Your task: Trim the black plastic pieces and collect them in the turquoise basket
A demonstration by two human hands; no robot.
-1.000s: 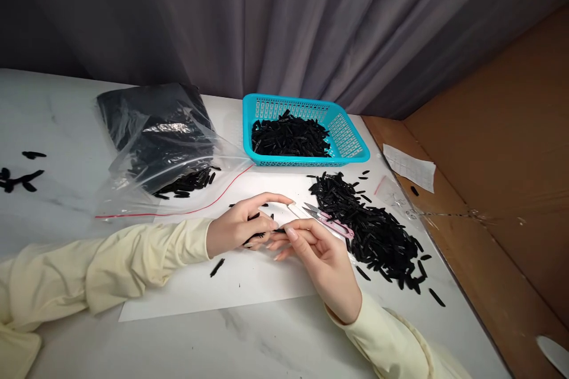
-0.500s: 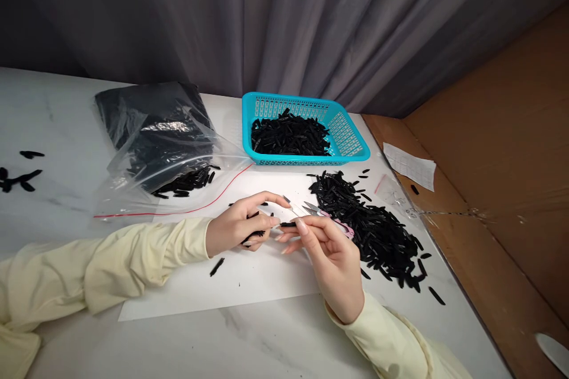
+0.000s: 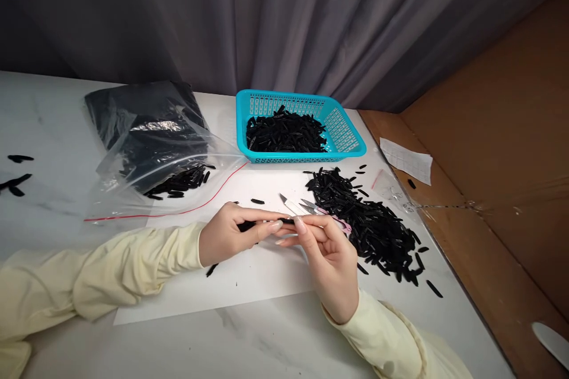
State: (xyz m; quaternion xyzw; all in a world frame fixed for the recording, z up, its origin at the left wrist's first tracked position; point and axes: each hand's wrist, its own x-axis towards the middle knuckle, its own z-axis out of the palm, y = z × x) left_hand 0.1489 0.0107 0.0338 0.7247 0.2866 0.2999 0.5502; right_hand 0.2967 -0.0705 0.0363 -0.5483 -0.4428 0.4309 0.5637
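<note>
My left hand [image 3: 235,232] and my right hand [image 3: 331,257] meet above a white sheet of paper [image 3: 178,293]. Between their fingertips they pinch a slim black strip [image 3: 287,221], held level, one hand at each end. More black pieces [image 3: 245,226] show tucked in my left palm, partly hidden by the fingers. Just beyond the fingertips lie a white-handled pointed blade [image 3: 291,204] and pink-handled scissors [image 3: 344,226]. To the right of my right hand spreads a heap of black strips [image 3: 373,228].
At the back, a blue basket [image 3: 302,157] holds many black strips. A clear zip bag [image 3: 133,189] with a dark package and loose strips lies at left. Cardboard [image 3: 489,130] borders the table's right side, with a paper slip [image 3: 406,160] on it. A grey curtain [image 3: 222,18] hangs behind.
My left fingers, spread apart before, have closed onto the strip beside my right fingertips. The white-handled blade has left my left hand and lies on the paper. The view has shifted slightly.
</note>
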